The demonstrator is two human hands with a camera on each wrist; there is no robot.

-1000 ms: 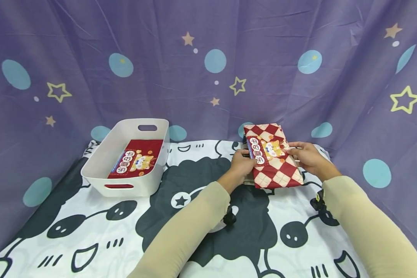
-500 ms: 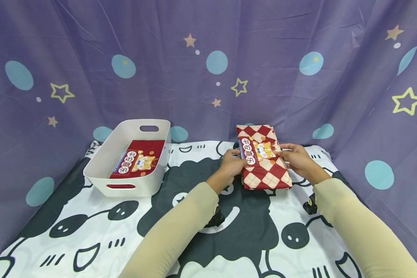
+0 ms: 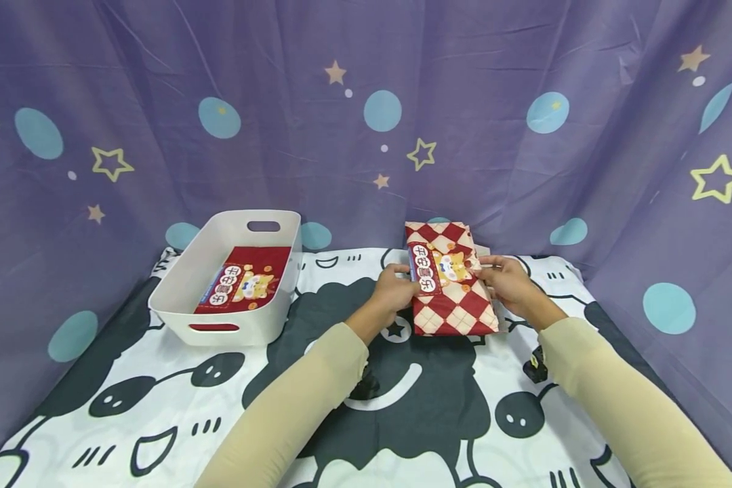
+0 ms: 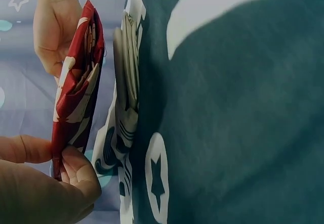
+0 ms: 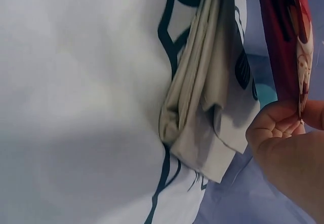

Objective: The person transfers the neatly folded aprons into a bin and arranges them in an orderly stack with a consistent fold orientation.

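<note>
A folded red-and-cream checked cloth [image 3: 454, 308], printed with a cartoon animal and a lettered patch, is held between both hands. My left hand [image 3: 393, 291] pinches its left edge between thumb and fingers. At the opposite edge, my right hand [image 3: 514, 285] pinches it too, as the right wrist view shows. Below it on the bedding lies a folded beige cloth [image 5: 195, 97], with a gap between the two in the left wrist view. From above, the checked cloth covers most of the beige one.
To the left stands a white plastic basket [image 3: 219, 332] with handle slots. Inside it lies a red folded cloth [image 3: 262, 261] with the same cartoon print. Black-and-white cartoon bedding [image 3: 177, 407] covers the surface, and a purple curtain [image 3: 280, 156] hangs behind.
Both hands have moved left together with the checked cloth, in small steps. The basket and its contents stay in place.
</note>
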